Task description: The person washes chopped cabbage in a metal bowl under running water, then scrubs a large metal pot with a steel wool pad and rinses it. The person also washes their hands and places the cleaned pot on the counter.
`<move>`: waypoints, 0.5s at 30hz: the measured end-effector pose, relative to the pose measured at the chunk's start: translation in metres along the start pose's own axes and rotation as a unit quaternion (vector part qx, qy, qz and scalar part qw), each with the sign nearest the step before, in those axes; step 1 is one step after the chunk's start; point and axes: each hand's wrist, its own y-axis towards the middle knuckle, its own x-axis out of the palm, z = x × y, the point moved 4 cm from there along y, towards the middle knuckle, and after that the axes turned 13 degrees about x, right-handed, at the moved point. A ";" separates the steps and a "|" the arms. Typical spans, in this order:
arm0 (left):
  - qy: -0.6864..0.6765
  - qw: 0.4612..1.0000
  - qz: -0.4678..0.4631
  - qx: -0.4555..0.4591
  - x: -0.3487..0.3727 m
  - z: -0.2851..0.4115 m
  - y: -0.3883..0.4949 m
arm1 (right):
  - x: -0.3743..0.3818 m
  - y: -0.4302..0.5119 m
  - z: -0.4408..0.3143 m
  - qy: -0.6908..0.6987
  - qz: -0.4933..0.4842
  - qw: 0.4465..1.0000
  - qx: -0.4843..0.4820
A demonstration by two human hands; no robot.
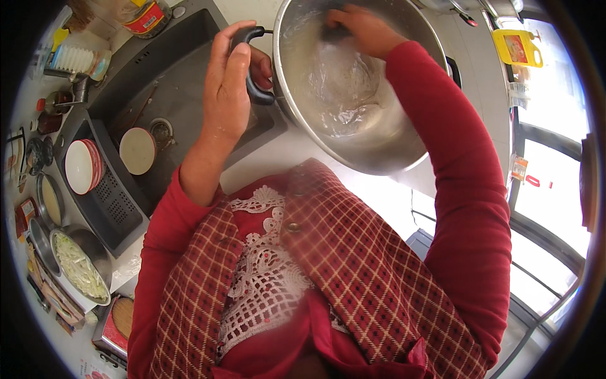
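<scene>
A large stainless steel pot (303,128) is tilted towards me at the top, with some water (345,85) swirling inside it. My left hand (227,85) grips its black side handle (258,92), thumb on the near side and fingers wrapped behind. Inside the pot, against the far wall, my right hand (367,28) is blurred by motion. Under its fingers is a dark pad-like thing (334,32), too blurred to name for certain. A second black handle (453,71) shows at the pot's right side.
Left of the pot lies a dark grey sink (189,66) with a bowl (137,150) near its drain. Stacked bowls (83,166) stand in a grey drainer basket (118,208). A bowl of shredded pale-green vegetable (78,267) sits lower left. A yellow jug (516,47) is by the window.
</scene>
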 end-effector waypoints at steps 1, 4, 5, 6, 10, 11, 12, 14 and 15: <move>-0.003 1.000 -0.004 0.010 0.001 0.001 0.000 | -0.006 -0.014 0.020 -0.026 -0.018 0.999 0.028; -0.009 1.000 -0.009 0.015 0.001 0.001 -0.001 | -0.008 -0.074 0.049 -0.101 -0.149 0.978 0.109; -0.013 1.000 -0.009 0.017 0.001 0.001 -0.001 | -0.004 -0.097 0.042 -0.066 -0.187 0.977 0.080; -0.017 1.000 -0.010 0.019 0.000 0.000 -0.002 | 0.003 -0.122 0.035 -0.075 -0.265 0.955 0.111; 0.002 1.000 -0.010 0.008 0.000 -0.002 -0.003 | 0.026 -0.148 -0.044 0.256 -0.436 0.863 0.019; -0.001 1.000 -0.010 -0.003 0.001 -0.003 -0.003 | 0.028 -0.136 -0.058 0.287 -0.412 0.863 0.053; -0.004 1.000 -0.010 -0.014 0.001 -0.004 -0.002 | 0.023 -0.122 -0.077 0.375 -0.364 0.852 0.025; -0.002 1.000 -0.008 -0.018 0.002 -0.004 -0.001 | 0.008 -0.089 -0.096 0.580 -0.287 0.758 0.083; -0.004 1.000 -0.008 -0.019 0.003 -0.004 0.001 | 0.004 -0.069 -0.101 0.680 -0.243 0.683 0.113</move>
